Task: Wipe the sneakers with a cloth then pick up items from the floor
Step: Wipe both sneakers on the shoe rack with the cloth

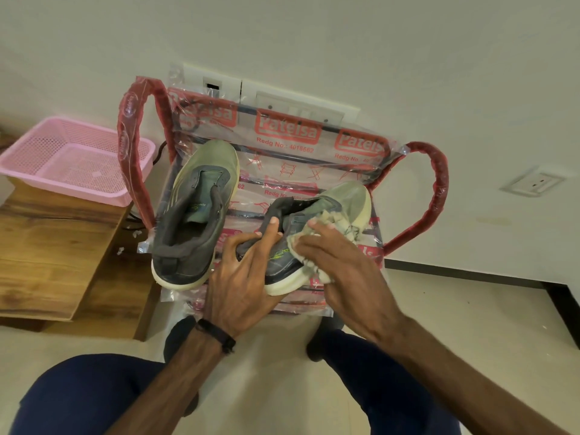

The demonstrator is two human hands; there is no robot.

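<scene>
two grey sneakers sit on the seat of a plastic-wrapped red chair (439, 171) against the wall. the left hand (241, 277) grips the right sneaker (332, 208) at its heel collar, thumb hooked inside the opening, tilting it onto its side. the right hand (342, 265) holds a whitish cloth (329, 221) bunched under curled fingers, pressed to that sneaker's side. the left sneaker (194, 215) stands upright just beside it, untouched. a pink basket (72, 158) rests on a wooden tabletop (53, 246) to the left.

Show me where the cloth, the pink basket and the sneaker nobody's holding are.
cloth (329, 229): head view, bunched part above the right hand's fingers.
pink basket (18, 166): head view, near-left rim.
untouched sneaker (207, 158): head view, green toe.
</scene>
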